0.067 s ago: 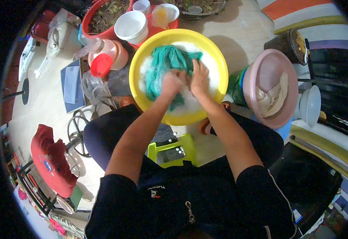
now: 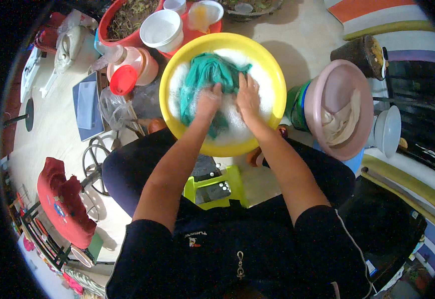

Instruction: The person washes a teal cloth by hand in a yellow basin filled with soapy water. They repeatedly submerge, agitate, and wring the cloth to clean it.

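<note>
A wet green cloth [image 2: 205, 74] lies bunched in white suds inside a yellow basin [image 2: 281, 92]. My left hand [image 2: 209, 103] is closed on a fold of it near the middle of the basin, with foam over the fingers. To its right, my right hand [image 2: 248, 97] has its fingers bent over the cloth's right edge. Foam and cloth hide the thumb and part of the grip. A narrow foamy gap separates the two hands.
At the right, a pink basin [image 2: 322, 84] holds a cream cloth [image 2: 346, 119]. Beyond the yellow basin stand white tubs [image 2: 161, 31] and a red planter [image 2: 108, 25]. A pink jug [image 2: 147, 65] is at the left. A lime-green stool [image 2: 237, 187] sits between my knees.
My hands have moved slightly apart, the left one leftward with its part of the cloth. Motion blur on the left hand has lessened.
</note>
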